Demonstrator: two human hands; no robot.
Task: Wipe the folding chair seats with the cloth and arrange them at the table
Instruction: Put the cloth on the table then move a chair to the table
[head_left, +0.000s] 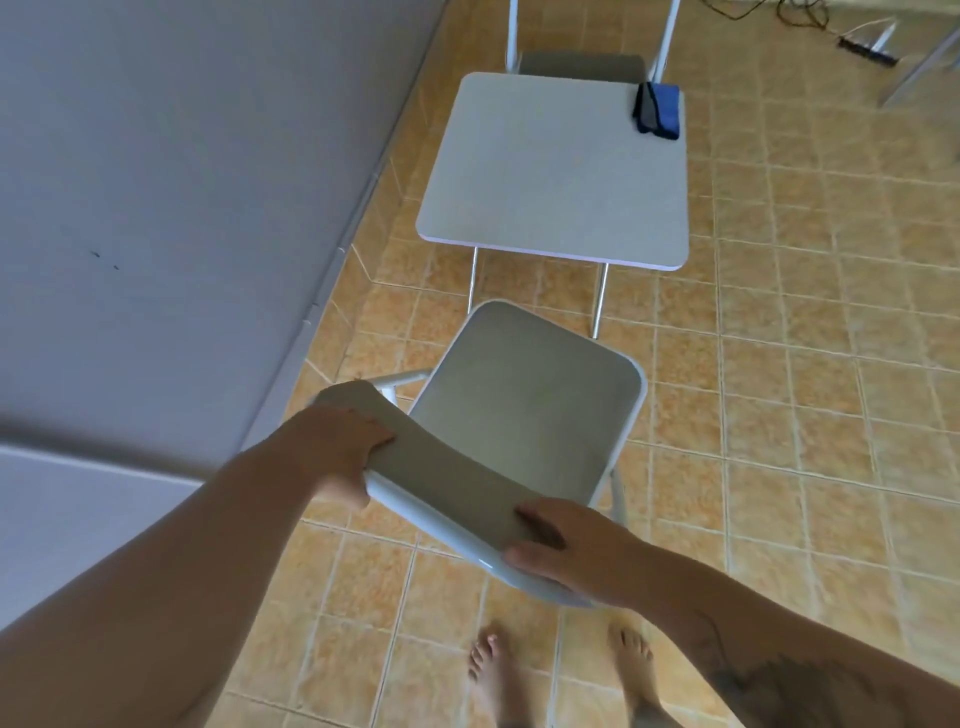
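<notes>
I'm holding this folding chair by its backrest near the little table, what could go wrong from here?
1. Bare feet stand just behind the chair; a leg set down could catch toes.
2. Pushed forward, the seat may bump the table and shake off the cloth lying at its far corner.
3. Left hand and right hand grip the backrest edge; a folding frame might pinch.

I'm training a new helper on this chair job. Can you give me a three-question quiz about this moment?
1. True or false: both hands grip the near chair's backrest.
2. Where does the cloth lie? A) floor B) far right corner of the table C) chair seat
3. How many chairs are visible?

Key: 1 true, left hand and right hand. 2 B. 3 two, the second chair beyond the table.
</notes>
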